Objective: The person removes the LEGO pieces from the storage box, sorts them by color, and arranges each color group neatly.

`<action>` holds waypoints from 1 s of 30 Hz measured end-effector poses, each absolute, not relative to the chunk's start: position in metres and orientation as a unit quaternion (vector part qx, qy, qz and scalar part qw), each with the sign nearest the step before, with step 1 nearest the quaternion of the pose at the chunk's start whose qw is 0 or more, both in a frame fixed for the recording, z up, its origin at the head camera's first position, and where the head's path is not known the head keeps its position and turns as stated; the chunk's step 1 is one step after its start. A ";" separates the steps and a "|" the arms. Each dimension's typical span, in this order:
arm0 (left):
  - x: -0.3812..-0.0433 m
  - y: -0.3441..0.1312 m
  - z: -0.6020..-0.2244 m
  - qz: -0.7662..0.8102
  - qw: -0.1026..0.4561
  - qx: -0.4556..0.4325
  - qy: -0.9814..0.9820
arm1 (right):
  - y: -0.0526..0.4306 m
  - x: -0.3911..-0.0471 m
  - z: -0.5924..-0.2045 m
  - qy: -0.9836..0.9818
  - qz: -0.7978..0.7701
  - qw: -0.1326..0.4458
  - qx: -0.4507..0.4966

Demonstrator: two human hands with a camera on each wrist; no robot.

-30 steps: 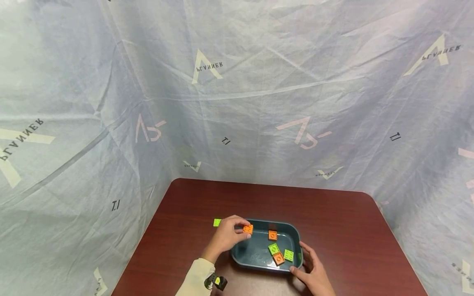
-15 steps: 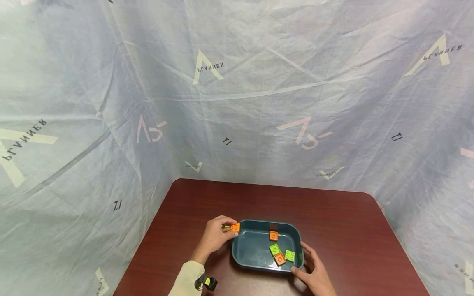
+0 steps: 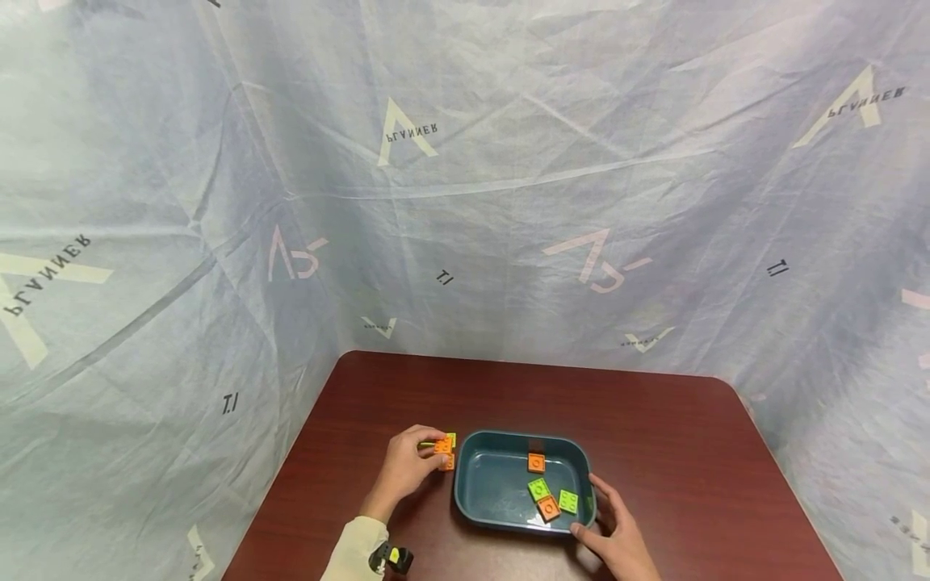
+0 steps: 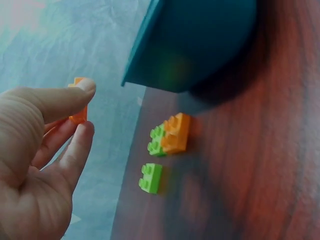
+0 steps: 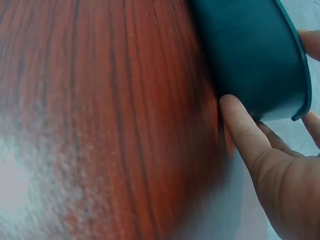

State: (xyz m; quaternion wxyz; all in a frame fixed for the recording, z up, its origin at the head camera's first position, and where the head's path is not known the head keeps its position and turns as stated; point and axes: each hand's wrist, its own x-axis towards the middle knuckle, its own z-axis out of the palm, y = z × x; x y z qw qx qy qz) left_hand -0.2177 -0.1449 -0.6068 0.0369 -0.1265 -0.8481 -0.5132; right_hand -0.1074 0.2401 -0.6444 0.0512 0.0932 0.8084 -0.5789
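Observation:
My left hand (image 3: 407, 468) pinches an orange toy building brick (image 4: 80, 116) between thumb and fingers, just left of the tray. Below it on the table, the left wrist view has another orange brick (image 4: 178, 132) beside a green brick (image 4: 156, 140), with a second green brick (image 4: 151, 178) a little apart. The dark teal tray (image 3: 490, 494) holds two orange bricks, one (image 3: 536, 462) farther back, and two green ones, one (image 3: 568, 501) studs up. At the tray's near right corner my right hand (image 3: 616, 539) grips the wall, thumb in front and fingers around the side.
The tray stands on a dark red wood-grain table (image 3: 654, 436). Grey-white printed sheeting (image 3: 494, 242) hangs behind the table and along both sides. A black strap with a small camera (image 3: 391, 557) sits on the left wrist.
My left hand has carried the orange brick leftward, from over the tray's left end to above the bricks on the table. The right hand and the tray stay in place.

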 end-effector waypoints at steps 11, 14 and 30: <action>-0.220 -0.158 -0.625 -0.491 0.033 -0.094 -0.865 | 0.241 -0.108 -0.647 0.805 -0.584 0.049 0.094; -0.220 -0.159 -0.630 -0.477 0.033 -0.090 -0.874 | 0.240 -0.108 -0.646 0.806 -0.582 0.049 0.094; -0.223 -0.168 -0.657 -0.414 0.023 -0.065 -0.908 | 0.238 -0.107 -0.643 0.811 -0.574 0.048 0.099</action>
